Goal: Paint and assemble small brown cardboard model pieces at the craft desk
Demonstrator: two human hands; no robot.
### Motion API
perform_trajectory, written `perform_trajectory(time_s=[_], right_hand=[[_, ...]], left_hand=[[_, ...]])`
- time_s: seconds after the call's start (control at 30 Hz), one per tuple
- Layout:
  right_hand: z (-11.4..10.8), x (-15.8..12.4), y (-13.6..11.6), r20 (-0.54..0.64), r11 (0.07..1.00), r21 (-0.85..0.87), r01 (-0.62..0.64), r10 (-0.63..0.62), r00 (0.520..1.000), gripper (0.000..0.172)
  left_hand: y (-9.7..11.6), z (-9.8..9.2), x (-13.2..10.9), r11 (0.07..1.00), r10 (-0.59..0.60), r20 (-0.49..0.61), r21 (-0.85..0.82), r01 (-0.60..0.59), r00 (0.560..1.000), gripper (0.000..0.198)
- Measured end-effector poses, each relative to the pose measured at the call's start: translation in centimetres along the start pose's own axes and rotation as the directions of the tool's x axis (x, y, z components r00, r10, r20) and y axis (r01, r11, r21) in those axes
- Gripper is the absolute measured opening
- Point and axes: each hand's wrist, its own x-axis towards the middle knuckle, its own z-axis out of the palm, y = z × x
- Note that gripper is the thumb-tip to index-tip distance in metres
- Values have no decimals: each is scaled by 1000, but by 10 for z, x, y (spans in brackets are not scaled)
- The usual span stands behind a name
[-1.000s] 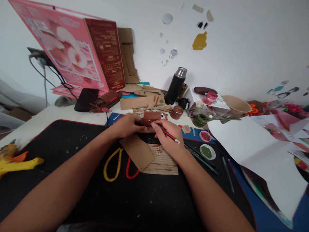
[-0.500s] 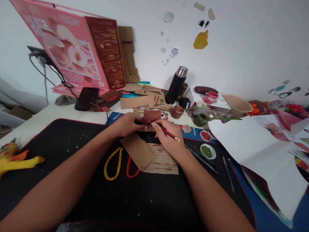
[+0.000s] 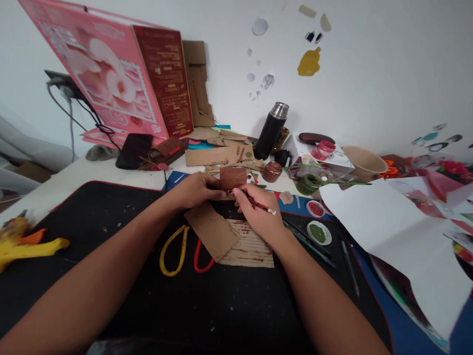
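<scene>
My left hand [image 3: 199, 190] grips the left side of a small brown-painted cardboard piece [image 3: 232, 178], thumb at its lower edge. A pencil [image 3: 258, 204] with a red and black barrel sits pinched in my right hand [image 3: 256, 207], its tip at the lower edge of the brown piece. Beneath my hands lie a plain cardboard rectangle [image 3: 211, 231] and a paint-stained corrugated cardboard sheet [image 3: 254, 251]. The scissors [image 3: 173, 251] show one yellow and one red handle loop; their blades are hidden under the cardboard.
Behind my hands stand a black thermos [image 3: 271, 130], a brown paint jar [image 3: 271, 171] and a green paint jar [image 3: 307, 184]. Lids with red paint [image 3: 315, 208] and green paint [image 3: 318, 232] lie on the right. A yellow glue gun [image 3: 29, 244] rests at left, a phone [image 3: 133, 151] behind.
The pencil in my right hand has turned slightly, its tip shifting a little down along the brown cardboard. My left hand keeps its hold. The view has shifted slightly.
</scene>
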Motion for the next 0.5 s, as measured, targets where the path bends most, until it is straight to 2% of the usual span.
perform_trajectory(time_s=[0.13, 0.23, 0.5], right_hand=[[2, -1, 2, 2, 1000, 23, -10, 10, 1000, 31], [1, 0, 1, -39, 998, 67, -18, 21, 999, 31], [-4, 4, -3, -189, 924, 363, -121, 201, 961, 34]], left_hand=[[2, 1, 0, 999, -36, -19, -11, 36, 999, 31], [2, 0, 0, 997, -32, -22, -71, 30, 999, 30], [-6, -3, 0, 988, -65, -27, -145, 61, 997, 39]])
